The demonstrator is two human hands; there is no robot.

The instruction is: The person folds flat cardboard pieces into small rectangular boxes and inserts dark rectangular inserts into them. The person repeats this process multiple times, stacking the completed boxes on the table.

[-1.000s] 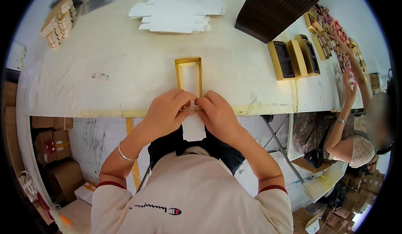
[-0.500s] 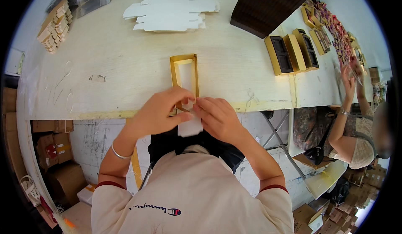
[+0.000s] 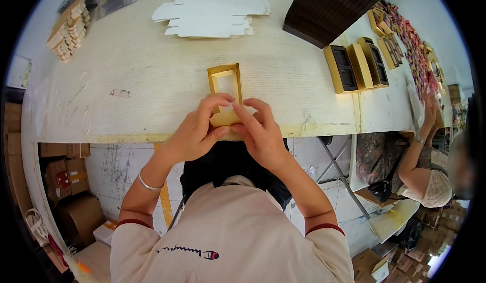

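Note:
A narrow gold cardboard box with a pale inside lies open-topped near the table's front edge, pointing away from me. Its near end wall is folded up. My left hand is closed around the near left corner, fingers over the rim and thumb on the outer face. My right hand grips the near right corner the same way, its thumb close to the left one. Parts of the near end are hidden by my fingers.
White flat carton blanks lie stacked at the back. Right of them stands a dark brown stack, with gold boxes with black inserts beside it. Wooden-looking pieces are piled far left. A co-worker's arm reaches over the right end.
The white flap that hung over the table edge is now folded up, showing a gold end wall. Both my hands have shifted slightly away from me around the box's near end.

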